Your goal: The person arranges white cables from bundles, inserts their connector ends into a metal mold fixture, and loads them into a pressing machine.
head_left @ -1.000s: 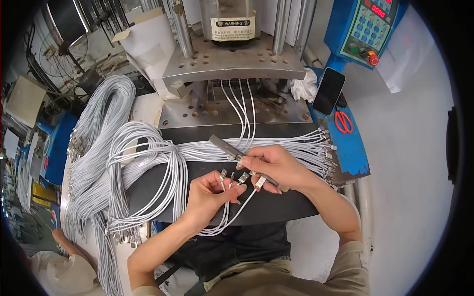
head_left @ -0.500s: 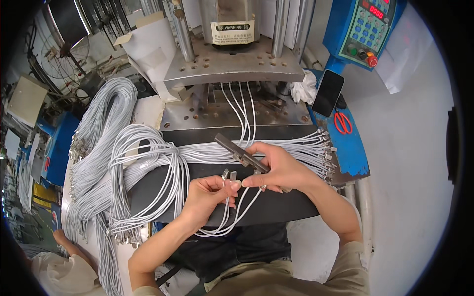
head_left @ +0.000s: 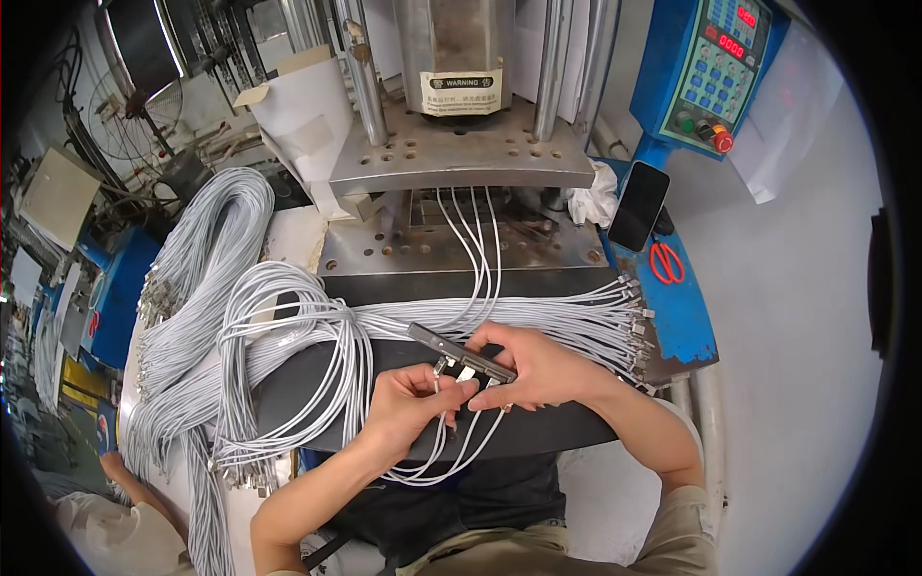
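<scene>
My right hand grips a dark metal bar, tilted down to the right, with small metal connectors along its lower side. My left hand pinches white cables with small metal plugs at their ends, right against the middle of the bar. The thin white cables loop down from both hands toward my lap. How many plugs sit in the bar is hidden by my fingers. Behind my hands a bundle of white cables lies across the black tabletop.
A press plate stands ahead, with several cables running out beneath it. Coiled cables pile up on the left. To the right are a phone, red-handled scissors and a blue control box. Another person's arm shows at lower left.
My left hand has brought a plug up against the bar, and the bar has come lower toward it. The view has tipped slightly, so the scene sits lower.
</scene>
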`<action>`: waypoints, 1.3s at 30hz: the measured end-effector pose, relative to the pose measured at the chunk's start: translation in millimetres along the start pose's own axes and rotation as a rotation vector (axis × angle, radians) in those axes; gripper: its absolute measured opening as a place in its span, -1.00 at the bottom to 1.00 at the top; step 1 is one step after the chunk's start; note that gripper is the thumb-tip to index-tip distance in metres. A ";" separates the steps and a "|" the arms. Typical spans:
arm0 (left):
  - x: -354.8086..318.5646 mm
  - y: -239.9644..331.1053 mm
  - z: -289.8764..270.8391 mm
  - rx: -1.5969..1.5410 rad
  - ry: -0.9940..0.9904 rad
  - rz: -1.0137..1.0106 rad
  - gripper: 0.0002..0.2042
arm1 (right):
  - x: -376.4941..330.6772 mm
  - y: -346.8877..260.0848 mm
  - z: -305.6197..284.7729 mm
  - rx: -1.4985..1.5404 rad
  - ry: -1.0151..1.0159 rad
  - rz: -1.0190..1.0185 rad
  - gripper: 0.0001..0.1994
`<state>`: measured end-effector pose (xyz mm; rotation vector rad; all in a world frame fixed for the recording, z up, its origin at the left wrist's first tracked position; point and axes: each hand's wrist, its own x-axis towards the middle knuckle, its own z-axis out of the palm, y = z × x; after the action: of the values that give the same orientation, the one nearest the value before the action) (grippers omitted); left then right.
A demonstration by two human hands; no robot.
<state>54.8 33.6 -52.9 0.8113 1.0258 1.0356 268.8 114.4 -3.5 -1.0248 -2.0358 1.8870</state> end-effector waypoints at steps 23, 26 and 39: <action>-4.4 0.6 9.5 -0.052 0.150 0.002 -0.72 | -2.0 -3.6 2.3 -0.006 0.099 0.004 -0.63; -2.6 2.1 10.1 -0.046 0.146 -0.007 -0.72 | -4.5 -9.0 0.1 -0.053 0.075 0.026 -0.63; -4.1 62.2 9.4 0.271 0.138 0.351 -0.60 | -22.0 22.1 -89.2 -0.824 0.572 -0.236 -0.67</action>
<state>45.0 48.9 7.5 1.1846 1.1840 1.2797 343.2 172.5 -1.4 -1.2068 -2.4022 0.4972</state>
